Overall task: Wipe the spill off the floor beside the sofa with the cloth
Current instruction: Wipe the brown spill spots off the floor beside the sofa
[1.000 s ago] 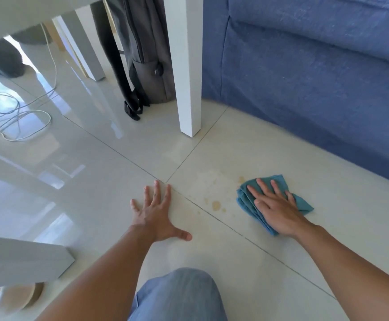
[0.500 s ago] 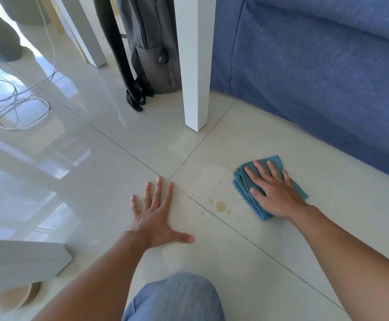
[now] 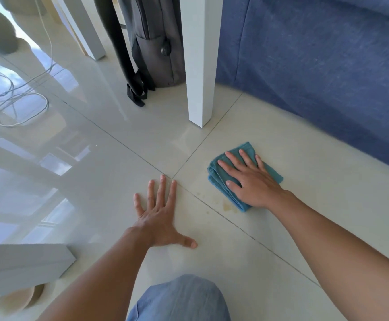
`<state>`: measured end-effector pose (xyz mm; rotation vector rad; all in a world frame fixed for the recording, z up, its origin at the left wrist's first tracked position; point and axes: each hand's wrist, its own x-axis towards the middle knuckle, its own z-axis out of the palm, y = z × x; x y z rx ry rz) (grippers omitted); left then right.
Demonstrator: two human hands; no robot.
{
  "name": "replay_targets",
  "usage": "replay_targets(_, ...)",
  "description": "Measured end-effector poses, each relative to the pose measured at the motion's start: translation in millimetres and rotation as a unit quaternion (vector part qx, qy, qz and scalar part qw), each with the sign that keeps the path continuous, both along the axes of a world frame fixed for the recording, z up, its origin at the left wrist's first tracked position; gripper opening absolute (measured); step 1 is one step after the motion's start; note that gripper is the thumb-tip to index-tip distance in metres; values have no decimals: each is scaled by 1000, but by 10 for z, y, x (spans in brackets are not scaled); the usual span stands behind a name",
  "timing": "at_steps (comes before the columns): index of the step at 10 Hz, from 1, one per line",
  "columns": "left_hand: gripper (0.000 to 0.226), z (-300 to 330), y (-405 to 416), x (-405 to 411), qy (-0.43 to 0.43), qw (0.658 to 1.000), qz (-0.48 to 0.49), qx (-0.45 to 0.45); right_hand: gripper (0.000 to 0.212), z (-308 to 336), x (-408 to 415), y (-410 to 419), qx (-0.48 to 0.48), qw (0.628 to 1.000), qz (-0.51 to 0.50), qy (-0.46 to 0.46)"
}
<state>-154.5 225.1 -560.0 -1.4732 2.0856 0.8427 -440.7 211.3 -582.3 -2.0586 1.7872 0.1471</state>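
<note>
While the left hand (image 3: pixel 160 218) lies flat and open on the floor (image 3: pixel 96 181), the right hand (image 3: pixel 250 181) presses flat, fingers open, on the cloth (image 3: pixel 219 179) over the spill (image 3: pixel 227 206).

There is one view, a wide-angle camera worn on the person's head, looking forward and steeply down at a pale tiled floor (image 3: pixel 110 181). It sits close above the floor: both forearms reach in from the bottom edge, and a knee in blue cloth (image 3: pixel 179 300) fills the bottom middle. The lens faces a white table leg (image 3: pixel 200 66) at top centre, with a blue sofa (image 3: pixel 316 66) at upper right and loose cables (image 3: pixel 15 107) at the left edge. Straight lines bow outward near the borders.
</note>
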Motion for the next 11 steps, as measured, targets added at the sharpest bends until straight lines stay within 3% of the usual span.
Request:
replay_targets(2, 168, 35, -10, -7, -12, 1000, -2, 19, 60, 28, 295, 79, -1, 996, 86, -37)
replay_targets(4, 168, 26, -16, -15, -6, 1000, -4, 16, 62, -16, -18, 59, 4, 1000, -5, -10)
replay_targets(5, 168, 31, -16, -3, -7, 1000, -1, 20, 62, 6, 203, -43, -1, 1000, -24, -6)
replay_targets(7, 168, 59, -13, -7, -8, 1000, 3, 21, 61, 22, 254, 244, -24, 991, 109, -71)
replay_targets(8, 168, 51, -22, -10, -8, 1000, 2, 23, 63, 13, 70, 90, -26, 999, 24, -40)
replay_targets(9, 169, 66, -22, -19, -9, 1000, 1, 26, 63, 37, 385, 48, -32, 999, 13, -37)
replay_targets(10, 169, 68, -11, -24, -10, 999, 5, 30, 60, 4, 578, 356, -39, 986, 144, -77)
replay_targets(11, 170, 68, -24, -26, -8, 1000, 3, 30, 62, -8, 224, 374, -41, 989, 116, -88)
